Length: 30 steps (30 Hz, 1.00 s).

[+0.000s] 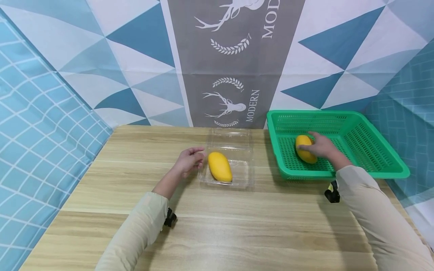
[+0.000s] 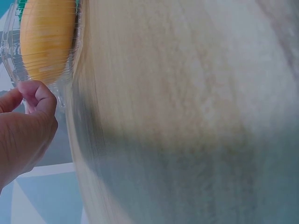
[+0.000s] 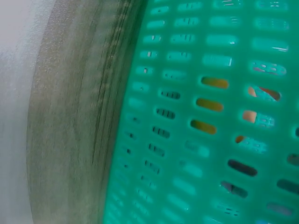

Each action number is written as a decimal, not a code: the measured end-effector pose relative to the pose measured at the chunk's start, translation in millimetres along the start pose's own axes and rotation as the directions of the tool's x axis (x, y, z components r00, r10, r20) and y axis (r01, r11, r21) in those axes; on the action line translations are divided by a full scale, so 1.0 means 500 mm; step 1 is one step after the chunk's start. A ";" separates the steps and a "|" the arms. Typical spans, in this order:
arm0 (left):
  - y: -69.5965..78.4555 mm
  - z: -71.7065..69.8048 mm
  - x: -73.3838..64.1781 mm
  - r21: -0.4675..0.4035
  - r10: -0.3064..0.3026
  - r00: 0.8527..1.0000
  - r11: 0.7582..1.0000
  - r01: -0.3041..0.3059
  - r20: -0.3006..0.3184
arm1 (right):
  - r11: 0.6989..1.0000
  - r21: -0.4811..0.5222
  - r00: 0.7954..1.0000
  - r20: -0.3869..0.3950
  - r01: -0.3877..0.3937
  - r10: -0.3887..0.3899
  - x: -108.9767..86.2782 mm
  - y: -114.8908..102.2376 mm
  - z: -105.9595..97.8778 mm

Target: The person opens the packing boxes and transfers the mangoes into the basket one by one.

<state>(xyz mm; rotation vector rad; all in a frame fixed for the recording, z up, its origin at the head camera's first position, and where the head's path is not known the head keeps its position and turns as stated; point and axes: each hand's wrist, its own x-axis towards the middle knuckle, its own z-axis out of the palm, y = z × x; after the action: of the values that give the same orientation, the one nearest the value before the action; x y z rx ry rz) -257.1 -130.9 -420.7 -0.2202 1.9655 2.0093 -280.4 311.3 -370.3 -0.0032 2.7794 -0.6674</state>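
A clear plastic clamshell box (image 1: pixel 242 173) lies on the table with its lid folded back, and a yellow mango (image 1: pixel 219 166) rests in its left half. At the box's left edge, my left hand (image 1: pixel 192 161) pinches the rim between thumb and curled fingers; the left wrist view shows this hand (image 2: pixel 30 121) just by the box's corner. Inside the green basket (image 1: pixel 281 150), my right hand (image 1: pixel 320 146) grips a second yellow mango (image 1: pixel 306 150), thumb across its top. Through the basket's slots, the right wrist view shows only bits of that mango (image 3: pixel 209 104).
The wooden table (image 1: pixel 251 229) bears both containers near its back edge, the basket to the right of the box. A patterned cloth (image 1: pixel 234 64) hangs behind them. Blue cloth (image 1: pixel 44 124) borders the left side.
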 end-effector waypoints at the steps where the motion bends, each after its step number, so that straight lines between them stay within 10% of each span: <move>1: 0.000 0.000 0.000 0.001 0.000 1.000 1.000 0.000 0.000 | 1.000 0.004 1.000 -0.001 -0.003 0.003 -0.001 0.001 -0.001; 30: 0.003 0.001 -0.006 0.007 0.001 1.000 1.000 -0.001 0.005 | 0.996 0.060 0.985 -0.161 0.070 -0.059 -0.025 -0.001 -0.028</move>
<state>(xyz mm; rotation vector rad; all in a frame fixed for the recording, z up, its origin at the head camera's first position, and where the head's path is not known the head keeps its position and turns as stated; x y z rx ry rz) -254.7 -130.9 -418.3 -0.2130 1.9700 2.0014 -272.2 317.8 -354.8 -0.0281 2.9189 -0.8073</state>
